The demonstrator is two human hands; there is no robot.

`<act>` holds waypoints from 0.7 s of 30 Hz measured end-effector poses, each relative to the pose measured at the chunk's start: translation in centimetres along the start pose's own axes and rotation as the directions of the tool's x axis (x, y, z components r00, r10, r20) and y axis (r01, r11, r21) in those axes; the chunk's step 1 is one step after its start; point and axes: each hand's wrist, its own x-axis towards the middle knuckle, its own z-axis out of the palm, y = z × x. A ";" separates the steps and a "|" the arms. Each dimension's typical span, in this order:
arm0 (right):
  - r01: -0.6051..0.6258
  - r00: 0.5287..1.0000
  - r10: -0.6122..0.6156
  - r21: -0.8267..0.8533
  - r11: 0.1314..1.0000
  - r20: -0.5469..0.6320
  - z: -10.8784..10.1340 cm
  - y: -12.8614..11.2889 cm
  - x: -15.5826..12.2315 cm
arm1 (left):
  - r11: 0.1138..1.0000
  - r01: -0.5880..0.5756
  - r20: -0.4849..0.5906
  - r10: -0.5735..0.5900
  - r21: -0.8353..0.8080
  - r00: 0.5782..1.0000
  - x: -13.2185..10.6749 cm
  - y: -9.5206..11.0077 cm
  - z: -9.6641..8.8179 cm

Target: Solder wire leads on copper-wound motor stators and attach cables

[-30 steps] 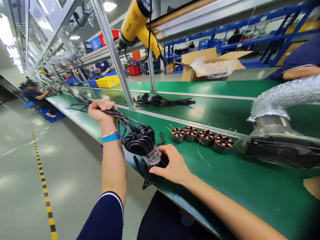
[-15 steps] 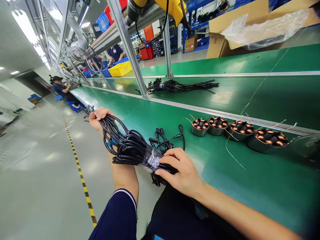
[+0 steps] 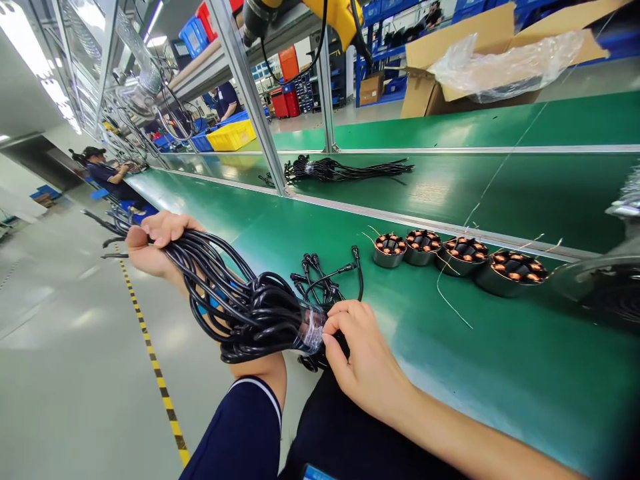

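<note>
A bundle of black cables (image 3: 250,307) hangs off the near edge of the green bench (image 3: 500,373), bound with clear tape (image 3: 313,330) near its right end. My left hand (image 3: 153,247) grips the bundle's far left end, where loose cable ends stick out. The fingertips of my right hand (image 3: 363,357) pinch the bundle at the taped part. Several black plug ends (image 3: 325,273) of the bundle lie on the bench just beyond my right hand.
Several copper-wound motor stators (image 3: 460,257) stand in a row on the bench, right of the plugs. A second black cable bundle (image 3: 345,170) lies on the far belt. A yellow heat gun (image 3: 340,17) hangs overhead. A seated person (image 3: 107,177) works far left.
My left hand has swung left and outward with the cable ends, stretching the bundle out. My right hand has shifted from lying over the taped part to pinching it with the fingertips.
</note>
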 end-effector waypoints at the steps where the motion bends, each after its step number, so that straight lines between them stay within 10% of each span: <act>1: 0.016 1.000 -0.016 0.002 1.000 0.004 0.0 0.1 -0.1 | 1.000 0.009 -0.008 -0.009 -0.022 1.000 -0.3 0.1 0.4; 21: 0.088 0.992 -0.095 -0.081 0.993 -0.078 -0.5 1.1 0.5 | 0.985 -0.100 -0.164 0.077 -0.139 0.984 0.0 -0.4 2.4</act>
